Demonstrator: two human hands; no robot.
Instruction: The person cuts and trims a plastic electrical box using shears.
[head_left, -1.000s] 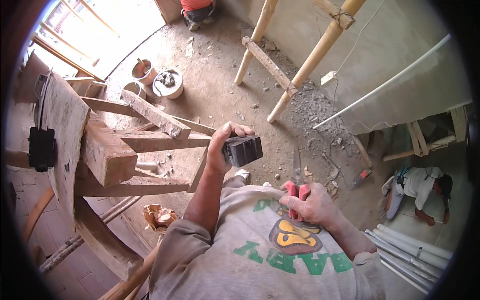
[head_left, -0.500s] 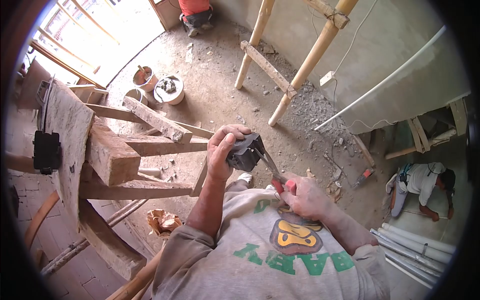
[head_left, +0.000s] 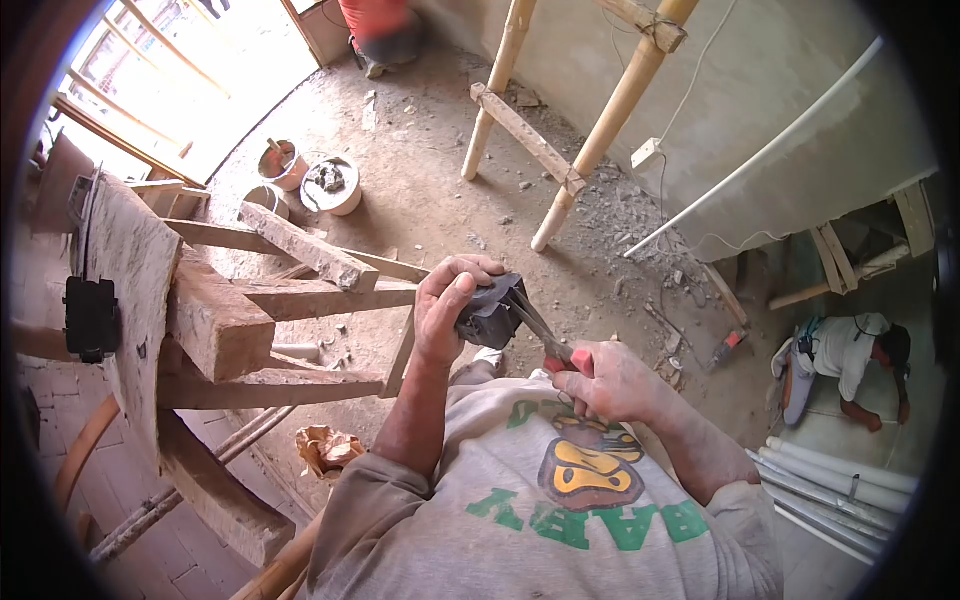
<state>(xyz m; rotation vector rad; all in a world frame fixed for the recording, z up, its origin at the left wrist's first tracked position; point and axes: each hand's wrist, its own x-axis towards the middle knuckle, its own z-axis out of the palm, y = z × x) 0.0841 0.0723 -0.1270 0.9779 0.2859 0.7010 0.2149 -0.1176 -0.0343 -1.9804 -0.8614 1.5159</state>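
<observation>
Right grip clasps snips — long axis pointing up-left — left grip clasps box.

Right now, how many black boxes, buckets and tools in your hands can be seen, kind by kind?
Black boxes: 2, one in the left hand, one at the picture's far left
Buckets: 3
Red-handled tool in the right hand: 1
Total: 6
</observation>
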